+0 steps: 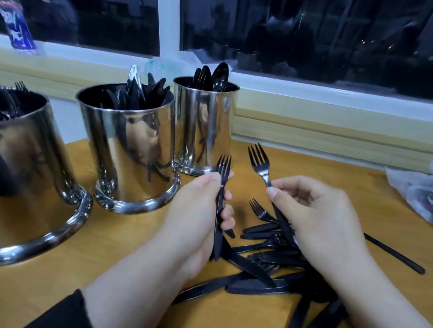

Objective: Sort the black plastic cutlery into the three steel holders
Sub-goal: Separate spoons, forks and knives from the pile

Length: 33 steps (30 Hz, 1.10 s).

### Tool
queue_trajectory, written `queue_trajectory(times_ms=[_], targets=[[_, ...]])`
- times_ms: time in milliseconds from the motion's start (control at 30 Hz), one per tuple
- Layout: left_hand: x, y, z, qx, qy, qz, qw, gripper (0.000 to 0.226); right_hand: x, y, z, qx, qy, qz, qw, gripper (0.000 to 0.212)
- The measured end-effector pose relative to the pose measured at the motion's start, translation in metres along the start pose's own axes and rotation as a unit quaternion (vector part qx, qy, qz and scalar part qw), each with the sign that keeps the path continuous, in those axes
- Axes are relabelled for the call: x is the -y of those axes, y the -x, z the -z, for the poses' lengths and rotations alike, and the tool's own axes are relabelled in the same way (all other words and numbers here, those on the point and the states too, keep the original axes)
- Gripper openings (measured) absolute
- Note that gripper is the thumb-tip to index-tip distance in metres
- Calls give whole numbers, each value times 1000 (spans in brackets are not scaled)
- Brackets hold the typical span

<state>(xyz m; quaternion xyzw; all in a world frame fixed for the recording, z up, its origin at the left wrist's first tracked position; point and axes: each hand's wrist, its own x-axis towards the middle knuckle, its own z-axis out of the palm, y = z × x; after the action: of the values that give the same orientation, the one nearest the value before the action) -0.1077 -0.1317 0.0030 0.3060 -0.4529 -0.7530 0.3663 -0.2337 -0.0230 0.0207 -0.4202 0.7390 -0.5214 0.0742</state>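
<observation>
Three steel holders stand in a row on the wooden table. The left holder [33,171] contains forks, the middle holder [131,155] knives, the far holder [203,125] spoons. My left hand [196,215] grips a black fork [223,170] upright, tines up, just in front of the far holder. My right hand [319,214] pinches a second black fork [260,160] by its neck, tines tilted up and to the left. A pile of black forks and knives [274,263] lies on the table between and under my hands.
A clear plastic bag [431,194] lies at the right edge of the table. A plastic bottle with a blue label [14,19] stands on the window sill at the far left. One black handle [395,254] sticks out to the right of the pile.
</observation>
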Motion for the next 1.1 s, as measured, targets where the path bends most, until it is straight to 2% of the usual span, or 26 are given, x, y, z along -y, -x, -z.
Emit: queue_trajectory(times_ms=[100,233,367,500,567,700,900,1000,1100], targets=[[1,3,-5,17,22,15,999,31,3,5,-10,27,-27,-10,999,3],[3,9,-7,33,-31,-12,999,40,8,12,-20,63,-10,-3,998,5],[5,8,-3,19,-59,-15,998,27,12,13,-17,88,19,21,996,7],[3,5,-7,14,-10,-26,1000,32,-6,-3,11,-54,31,22,998,25],[-1,6,-8,38,37,-35,998,32,-18,-11,25,-71,80,2,994,25],[-5,9,-8,54,9,-59,997,30,-32,-16,23,3,204,0,979,14],[3,3,-7,44,-23,-3,999,27,-27,-14,6,135,376,17,917,34],[5,0,-8,37,-23,16,999,24,-26,-13,2,155,393,-1,906,33],[5,-1,-7,37,-38,18,998,24,-25,-13,-1,153,387,-6,909,24]])
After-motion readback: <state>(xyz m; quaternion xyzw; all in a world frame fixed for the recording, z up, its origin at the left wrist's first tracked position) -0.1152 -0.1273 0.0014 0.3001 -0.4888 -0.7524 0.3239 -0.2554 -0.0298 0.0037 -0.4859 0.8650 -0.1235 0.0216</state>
